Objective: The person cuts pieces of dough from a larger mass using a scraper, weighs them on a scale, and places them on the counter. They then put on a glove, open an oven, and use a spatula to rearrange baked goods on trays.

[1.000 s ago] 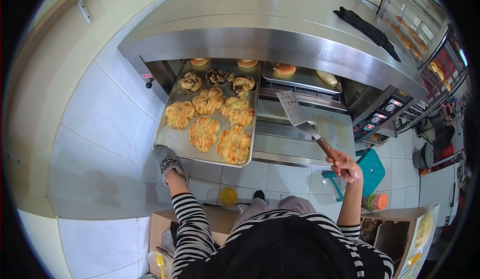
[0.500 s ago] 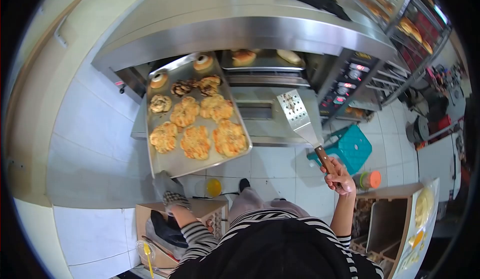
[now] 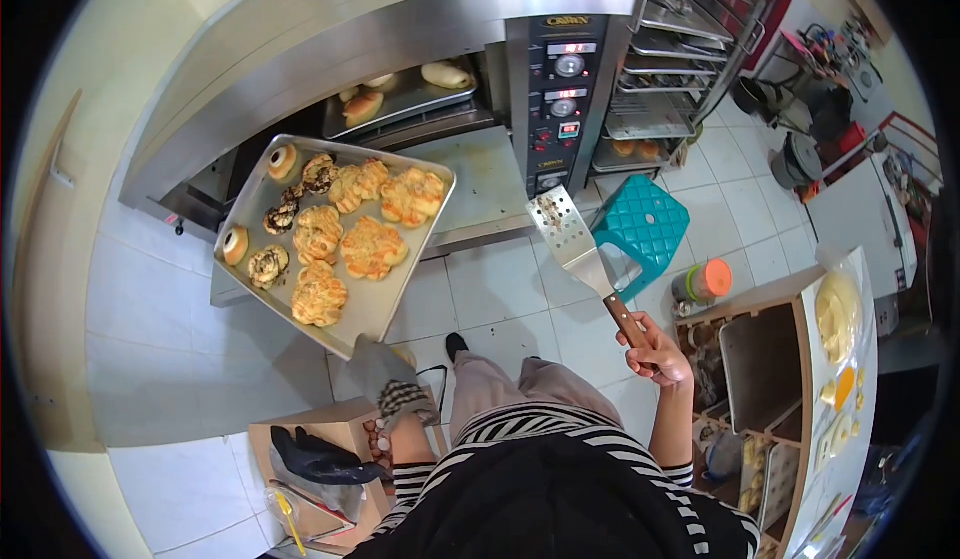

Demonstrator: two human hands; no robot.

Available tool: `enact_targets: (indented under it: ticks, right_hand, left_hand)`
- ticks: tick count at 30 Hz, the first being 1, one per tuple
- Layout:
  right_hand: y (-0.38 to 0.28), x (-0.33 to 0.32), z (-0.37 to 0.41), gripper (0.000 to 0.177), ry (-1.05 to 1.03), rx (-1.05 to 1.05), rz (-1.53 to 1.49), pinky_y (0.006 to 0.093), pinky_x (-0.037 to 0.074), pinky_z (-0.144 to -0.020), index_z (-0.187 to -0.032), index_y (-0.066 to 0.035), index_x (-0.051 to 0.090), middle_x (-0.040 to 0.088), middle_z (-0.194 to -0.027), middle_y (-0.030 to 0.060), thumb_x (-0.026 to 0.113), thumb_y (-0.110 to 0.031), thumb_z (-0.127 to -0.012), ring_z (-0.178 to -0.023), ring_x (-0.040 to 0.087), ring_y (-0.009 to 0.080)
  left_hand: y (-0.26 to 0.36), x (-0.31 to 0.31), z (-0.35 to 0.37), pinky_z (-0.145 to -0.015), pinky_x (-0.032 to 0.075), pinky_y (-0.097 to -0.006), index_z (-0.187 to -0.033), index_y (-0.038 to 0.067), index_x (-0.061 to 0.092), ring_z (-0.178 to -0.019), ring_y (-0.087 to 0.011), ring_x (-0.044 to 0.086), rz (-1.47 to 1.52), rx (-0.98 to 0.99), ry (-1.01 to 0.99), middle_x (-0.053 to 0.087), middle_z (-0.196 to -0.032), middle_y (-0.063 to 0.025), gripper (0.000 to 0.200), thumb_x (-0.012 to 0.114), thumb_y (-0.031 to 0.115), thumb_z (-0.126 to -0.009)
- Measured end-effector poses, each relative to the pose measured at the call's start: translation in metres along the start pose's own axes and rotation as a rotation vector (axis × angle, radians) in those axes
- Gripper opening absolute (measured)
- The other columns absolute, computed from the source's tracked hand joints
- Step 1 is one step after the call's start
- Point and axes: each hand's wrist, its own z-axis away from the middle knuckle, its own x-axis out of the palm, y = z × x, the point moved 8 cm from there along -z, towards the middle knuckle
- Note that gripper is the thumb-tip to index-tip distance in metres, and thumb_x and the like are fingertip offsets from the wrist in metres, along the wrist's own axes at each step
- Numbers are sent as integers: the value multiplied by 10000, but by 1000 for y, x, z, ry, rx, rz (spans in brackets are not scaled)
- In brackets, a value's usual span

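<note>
My left hand (image 3: 393,384), wrapped in a grey and checked cloth or mitt, grips the near corner of a metal baking tray (image 3: 385,304). Golden flat breads (image 3: 374,247), darker pieces (image 3: 281,216) and two round buns with dark centres (image 3: 283,162) lie on the tray, which is tilted and out in front of the open oven. Its fingers are covered by the cloth. My right hand (image 3: 655,352) is closed round the wooden handle of a perforated metal spatula (image 3: 567,234), held away from the tray, blade towards the oven.
Another tray of buns (image 3: 405,101) sits inside the oven, beside its control panel (image 3: 566,89). A teal stool (image 3: 643,221) and an orange-lidded jar (image 3: 712,279) stand at the right. Below are an open box (image 3: 350,429) at left and a wooden shelf unit (image 3: 800,359) at right.
The view has turned right. The tray has rotated and come away from the oven opening with my left hand on it. My right hand still holds the spatula.
</note>
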Motion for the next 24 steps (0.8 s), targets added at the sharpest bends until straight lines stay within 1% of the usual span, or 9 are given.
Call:
enact_targets:
  ticks: [5,7,10,14,15,18,20,22,24]
  right_hand:
    - [-1,13,-6,602,-42,2,13,166,286,-348,-1196,-90,302,465,-935,76,620,42,-702,-515,475,90]
    - [2,21,-13,635,-60,12,-18,156,288,-341,-1201,-144,296,437,-928,91,616,73,-697,-467,435,69]
    - [9,38,-24,630,-130,34,-69,160,286,-344,-1200,-144,298,436,-914,84,614,72,-700,-442,412,64]
    - [19,64,-39,509,-185,54,-83,157,243,-342,-1187,-142,326,447,-882,73,602,-38,-773,-412,366,54]
    - [20,72,-43,430,-220,32,-34,165,229,-342,-1185,-143,339,459,-883,70,581,-152,-830,-411,349,49]
    - [35,100,-53,399,-241,94,-24,174,244,-355,-1189,-147,340,477,-886,72,553,-228,-861,-419,345,44]
    - [44,141,-62,352,-402,89,-20,180,260,-371,-1183,-145,365,504,-870,61,519,-247,-882,-424,338,42]
    - [53,180,-70,235,-538,100,102,178,277,-366,-1087,-101,430,533,-828,40,496,-223,-898,-431,355,39]
    - [72,207,-78,211,-645,159,277,184,293,-368,-1004,-80,462,536,-785,19,511,-250,-890,-440,388,40]
  left_hand:
    - [49,-8,1,-721,455,-351,-804,-39,604,-780,-304,575,228,114,-17,612,-802,-190,278,606,231,-736]
    - [57,-14,2,-720,455,-349,-812,-39,601,-782,-301,575,286,125,-10,612,-806,-190,280,602,231,-740]
    - [57,-22,4,-719,455,-347,-823,-40,598,-785,-297,575,338,118,9,611,-812,-189,282,597,231,-746]
    - [49,-32,4,-719,454,-344,-839,-42,592,-788,-291,575,380,83,36,611,-819,-188,286,591,232,-755]
    - [50,-35,3,-718,454,-343,-843,-42,591,-789,-289,575,402,80,38,611,-821,-188,287,589,232,-757]
    - [46,-42,2,-718,454,-341,-855,-43,587,-792,-285,575,442,59,61,611,-827,-187,290,584,232,-764]
    - [42,-48,1,-717,454,-340,-862,-43,585,-794,-282,575,465,43,68,611,-830,-187,292,581,233,-768]
    - [38,-53,1,-717,453,-338,-870,-44,582,-796,-279,575,487,26,76,610,-834,-187,294,578,233,-772]
    - [34,-56,2,-716,453,-337,-878,-45,580,-798,-277,575,498,8,82,610,-838,-186,296,574,233,-776]
